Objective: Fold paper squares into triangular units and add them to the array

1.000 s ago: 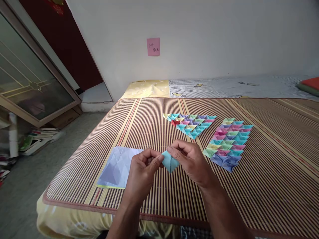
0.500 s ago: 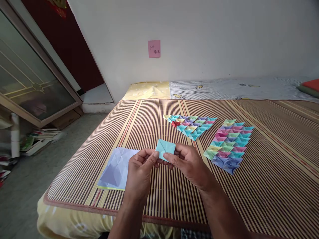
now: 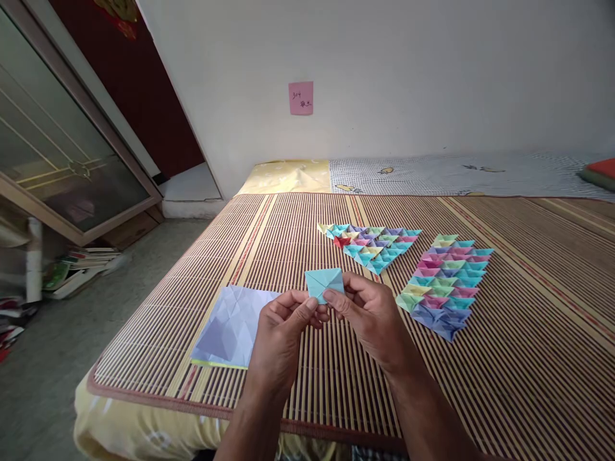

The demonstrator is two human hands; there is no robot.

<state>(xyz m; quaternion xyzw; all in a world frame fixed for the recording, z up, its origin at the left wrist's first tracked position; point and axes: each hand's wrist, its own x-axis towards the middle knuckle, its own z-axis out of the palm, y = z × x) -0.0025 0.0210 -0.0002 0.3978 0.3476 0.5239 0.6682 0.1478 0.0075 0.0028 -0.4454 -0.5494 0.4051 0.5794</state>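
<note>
A small folded square of light blue origami paper [image 3: 325, 282], with crease lines meeting near its middle, is held up between both hands over the mat. My left hand [image 3: 288, 323] pinches its lower left corner between thumb and fingers. At its lower right, my right hand [image 3: 368, 310] presses the thumb on the front, with fingers behind. Creased lavender paper sheets [image 3: 230, 326] lie flat beside my left hand, a yellow-green edge showing underneath. Folded paper boats in mixed colours stand in two groups: a triangular group [image 3: 372, 244] beyond my hands and a larger block [image 3: 444, 282] to the right.
A striped bamboo mat [image 3: 158, 346] covers the bed, whose yellow sheet [image 3: 125, 422] hangs over the near edge. A pink note [image 3: 301, 98] is stuck on the wall. Books [image 3: 81, 269] lie on the floor at left, below a glass-paned door [image 3: 62, 141].
The folded blue paper has turned slightly in my hands, its top edge now more level. My left hand's grip has shifted towards the lower corner. The view has moved a little.
</note>
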